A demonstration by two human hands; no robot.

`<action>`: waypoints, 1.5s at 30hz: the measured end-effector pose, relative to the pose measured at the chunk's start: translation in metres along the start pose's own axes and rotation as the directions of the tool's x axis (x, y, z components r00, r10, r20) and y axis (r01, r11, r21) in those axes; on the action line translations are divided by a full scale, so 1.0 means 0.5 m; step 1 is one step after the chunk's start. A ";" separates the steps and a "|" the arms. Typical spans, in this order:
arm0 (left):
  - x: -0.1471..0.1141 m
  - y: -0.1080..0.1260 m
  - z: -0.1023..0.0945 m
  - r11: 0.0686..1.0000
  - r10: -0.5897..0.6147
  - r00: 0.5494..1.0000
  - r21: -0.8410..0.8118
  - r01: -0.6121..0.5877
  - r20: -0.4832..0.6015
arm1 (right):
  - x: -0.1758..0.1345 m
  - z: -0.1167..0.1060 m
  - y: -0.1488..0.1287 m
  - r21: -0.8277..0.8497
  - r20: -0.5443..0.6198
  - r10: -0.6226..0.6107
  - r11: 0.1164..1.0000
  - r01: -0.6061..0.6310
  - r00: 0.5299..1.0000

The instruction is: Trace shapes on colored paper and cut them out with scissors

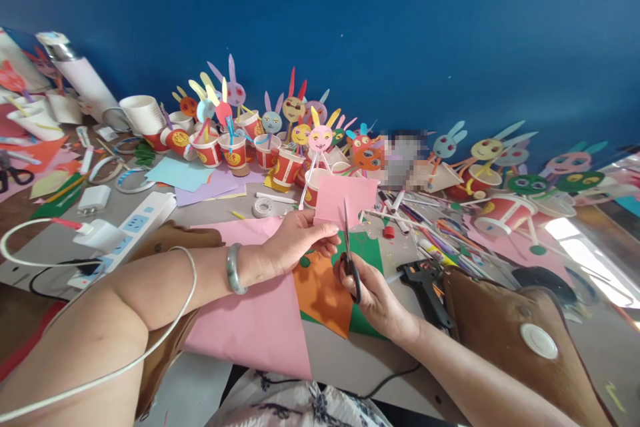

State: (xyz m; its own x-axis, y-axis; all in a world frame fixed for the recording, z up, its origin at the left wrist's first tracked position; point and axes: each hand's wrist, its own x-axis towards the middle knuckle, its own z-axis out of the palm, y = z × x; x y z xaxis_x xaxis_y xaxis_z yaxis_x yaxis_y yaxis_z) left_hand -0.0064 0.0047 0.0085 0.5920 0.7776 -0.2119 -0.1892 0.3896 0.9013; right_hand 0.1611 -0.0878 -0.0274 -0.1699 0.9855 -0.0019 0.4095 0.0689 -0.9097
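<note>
My left hand (305, 237) pinches the lower left edge of a small piece of pink paper (343, 195), held up above the table. In my right hand (373, 287) is a pair of scissors (350, 257) with black handles, its blades pointing up at the pink paper near its lower edge. Whether the blades have cut into it I cannot tell. Beneath both hands lie a large pink sheet (250, 327), an orange sheet (323, 290) and a green sheet (369, 253), overlapping one another.
Paper cups (287, 167) with paper rabbit faces line the blue wall (320, 13). To the right lie a black glue gun (427, 290), scattered pens (450, 240) and a brown pouch (510, 327). A power strip (135, 230) sits left; a white cable (173, 330) crosses my left arm.
</note>
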 end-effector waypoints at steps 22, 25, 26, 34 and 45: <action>-0.011 0.007 0.012 0.996 -0.065 0.997 -0.051 0.066 0.036 | -0.004 0.006 0.009 0.062 0.021 -0.033 0.998 0.032 0.999; -0.010 0.007 0.012 0.995 -0.073 0.997 -0.060 0.075 0.035 | -0.003 0.006 0.007 0.046 0.017 -0.035 0.998 0.034 0.999; -0.010 0.008 0.012 0.995 -0.072 0.997 -0.061 0.074 0.034 | -0.003 0.006 0.006 0.040 0.015 -0.034 0.999 0.033 0.999; -0.011 0.011 0.013 0.995 -0.067 0.997 -0.077 0.070 0.034 | -0.003 0.005 -0.002 0.017 0.000 -0.031 0.999 0.031 1.000; -0.003 -0.003 0.001 0.997 0.054 0.998 -0.060 -0.053 0.009 | -0.007 0.001 -0.013 -0.026 0.021 0.002 1.000 -0.002 1.000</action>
State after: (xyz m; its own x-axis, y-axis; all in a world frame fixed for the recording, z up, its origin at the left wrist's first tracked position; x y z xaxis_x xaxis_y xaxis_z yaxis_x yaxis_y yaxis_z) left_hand -0.0065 0.0029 0.0079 0.5878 0.7932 -0.1595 -0.2675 0.3766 0.8869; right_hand 0.1588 -0.0917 -0.0217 -0.1875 0.9822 -0.0124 0.4326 0.0712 -0.8988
